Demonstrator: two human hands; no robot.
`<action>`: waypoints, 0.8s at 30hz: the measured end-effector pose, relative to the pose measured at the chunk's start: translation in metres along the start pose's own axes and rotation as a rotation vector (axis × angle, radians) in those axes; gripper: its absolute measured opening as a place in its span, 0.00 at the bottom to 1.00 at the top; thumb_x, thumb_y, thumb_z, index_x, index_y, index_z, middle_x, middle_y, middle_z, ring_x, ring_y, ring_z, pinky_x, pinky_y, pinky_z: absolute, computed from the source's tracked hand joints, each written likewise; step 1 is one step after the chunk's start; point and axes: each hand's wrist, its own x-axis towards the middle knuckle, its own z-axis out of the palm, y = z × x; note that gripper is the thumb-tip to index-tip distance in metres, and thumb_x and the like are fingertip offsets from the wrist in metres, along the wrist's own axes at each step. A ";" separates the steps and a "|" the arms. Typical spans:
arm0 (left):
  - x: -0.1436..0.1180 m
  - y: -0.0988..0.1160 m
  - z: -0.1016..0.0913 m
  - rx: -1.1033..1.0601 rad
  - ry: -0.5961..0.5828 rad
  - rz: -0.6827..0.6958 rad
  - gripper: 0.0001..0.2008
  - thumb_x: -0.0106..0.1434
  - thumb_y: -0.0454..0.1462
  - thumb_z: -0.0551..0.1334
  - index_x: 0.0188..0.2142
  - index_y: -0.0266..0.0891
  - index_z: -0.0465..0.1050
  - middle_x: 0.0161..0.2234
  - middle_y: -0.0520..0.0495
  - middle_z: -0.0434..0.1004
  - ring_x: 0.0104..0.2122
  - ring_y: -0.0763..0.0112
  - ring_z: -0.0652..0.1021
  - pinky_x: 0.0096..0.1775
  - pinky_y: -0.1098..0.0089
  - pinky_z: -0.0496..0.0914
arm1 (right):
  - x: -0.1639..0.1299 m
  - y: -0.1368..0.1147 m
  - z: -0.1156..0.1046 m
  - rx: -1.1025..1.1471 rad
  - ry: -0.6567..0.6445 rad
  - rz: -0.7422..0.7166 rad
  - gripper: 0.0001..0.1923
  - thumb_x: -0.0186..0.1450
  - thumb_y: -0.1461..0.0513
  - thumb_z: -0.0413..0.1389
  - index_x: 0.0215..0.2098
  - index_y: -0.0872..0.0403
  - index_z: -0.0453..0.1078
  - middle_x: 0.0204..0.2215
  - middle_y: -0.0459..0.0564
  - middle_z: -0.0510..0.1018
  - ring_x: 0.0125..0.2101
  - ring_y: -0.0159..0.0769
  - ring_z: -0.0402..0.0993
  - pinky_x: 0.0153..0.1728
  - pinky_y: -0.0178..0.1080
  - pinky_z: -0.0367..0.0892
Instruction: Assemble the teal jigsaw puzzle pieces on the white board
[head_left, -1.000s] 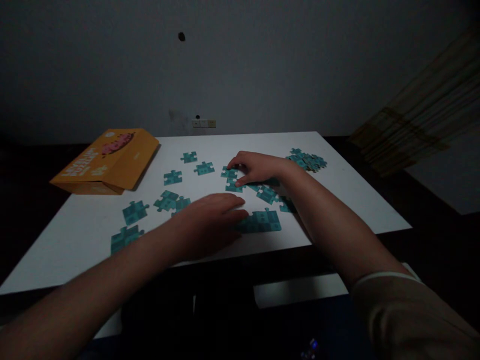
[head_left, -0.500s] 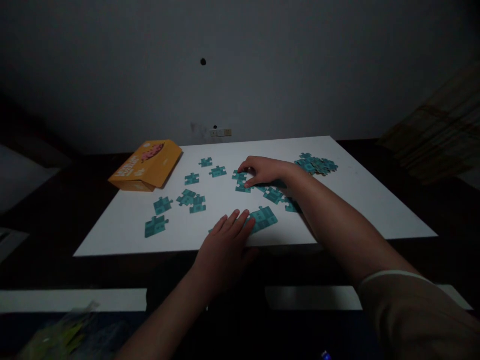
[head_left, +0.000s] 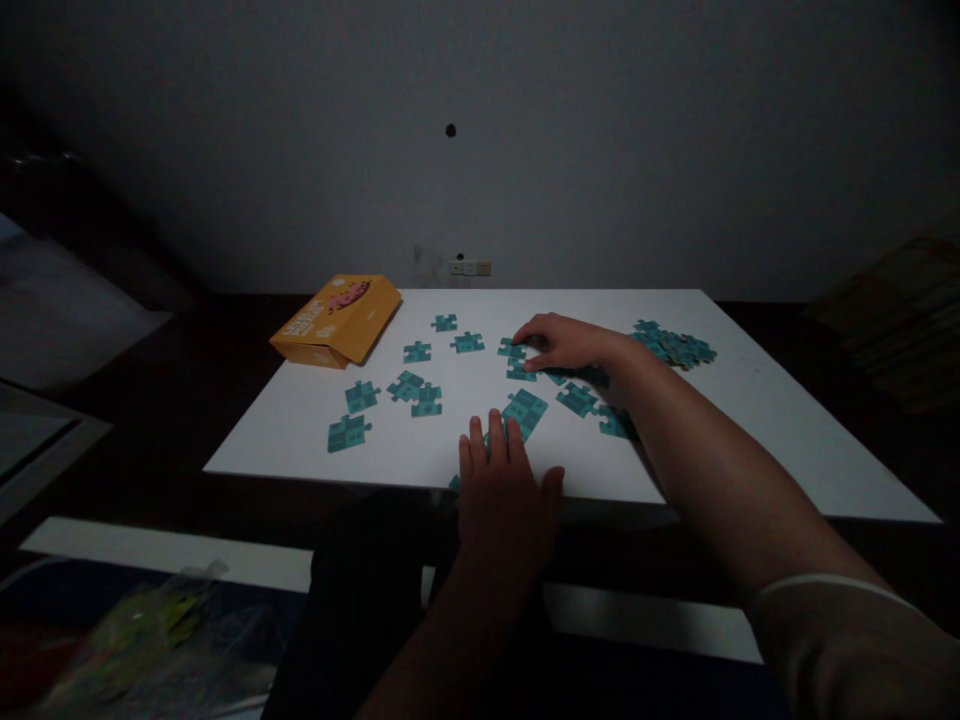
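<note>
Dim light falls on a white rectangular counter (head_left: 750,420) set against a plain grey wall, with a row of small wall sockets (head_left: 469,267) just behind its far edge. Teal cardboard jigsaw pieces lie scattered over the middle of it, spread apart so that each one can be seen and reached singly.

The right hand (head_left: 571,343) is stretched out across the counter, palm down, fingers curled and pressing on a small teal jigsaw piece (head_left: 519,371) that touches a neighbour, as if pinning it flat; whether it pinches the piece or only rests on it is too dark to tell. More loose pieces lie beside and under the wrist (head_left: 577,398).

The left hand (head_left: 504,490) lies flat and released at the near edge of the counter, fingers spread forward, gripping nothing. Its fingertips just reach a joined block of teal pieces (head_left: 523,410), which sits close to the person, near the edge.

Far right, a heap of unsorted teal pieces (head_left: 675,345) is piled together, well apart from the spread ones. Far left, an orange cardboard puzzle box (head_left: 337,318) lies on its side at the corner, clear of the pieces. Single pieces sit between the box and the hands (head_left: 349,433). Below the counter at lower left, a crumpled clear plastic bag (head_left: 142,640) shows
</note>
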 end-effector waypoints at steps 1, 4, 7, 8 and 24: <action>0.002 0.004 0.000 -0.006 -0.002 -0.026 0.38 0.80 0.51 0.67 0.79 0.30 0.68 0.82 0.23 0.62 0.81 0.26 0.64 0.78 0.30 0.65 | -0.001 0.001 0.000 -0.003 0.002 0.004 0.29 0.66 0.49 0.73 0.62 0.48 0.86 0.54 0.61 0.88 0.49 0.55 0.82 0.56 0.56 0.77; 0.010 -0.005 -0.012 -0.020 -0.030 0.058 0.39 0.79 0.52 0.68 0.80 0.33 0.66 0.83 0.24 0.59 0.82 0.24 0.62 0.77 0.27 0.66 | -0.002 0.004 0.000 -0.008 0.015 0.014 0.27 0.66 0.50 0.73 0.62 0.47 0.87 0.57 0.60 0.88 0.53 0.57 0.83 0.59 0.58 0.76; 0.027 -0.045 -0.037 0.004 -0.112 0.376 0.37 0.79 0.47 0.69 0.82 0.45 0.65 0.86 0.35 0.55 0.83 0.30 0.59 0.77 0.31 0.66 | -0.002 0.006 0.000 -0.009 0.037 0.004 0.25 0.66 0.51 0.73 0.60 0.46 0.88 0.59 0.59 0.88 0.56 0.58 0.83 0.62 0.59 0.76; 0.035 -0.060 -0.045 0.024 -0.154 0.461 0.35 0.80 0.45 0.67 0.82 0.46 0.65 0.86 0.37 0.55 0.84 0.34 0.59 0.79 0.34 0.64 | -0.001 0.007 0.000 -0.007 0.041 -0.004 0.25 0.66 0.52 0.73 0.60 0.46 0.88 0.58 0.59 0.89 0.56 0.58 0.84 0.62 0.59 0.76; 0.067 -0.060 -0.020 0.121 -0.266 0.441 0.34 0.86 0.46 0.51 0.85 0.37 0.56 0.86 0.34 0.54 0.85 0.42 0.57 0.81 0.37 0.56 | -0.002 0.019 0.000 -0.084 0.057 0.041 0.25 0.69 0.50 0.69 0.62 0.46 0.88 0.60 0.61 0.88 0.61 0.64 0.81 0.68 0.65 0.72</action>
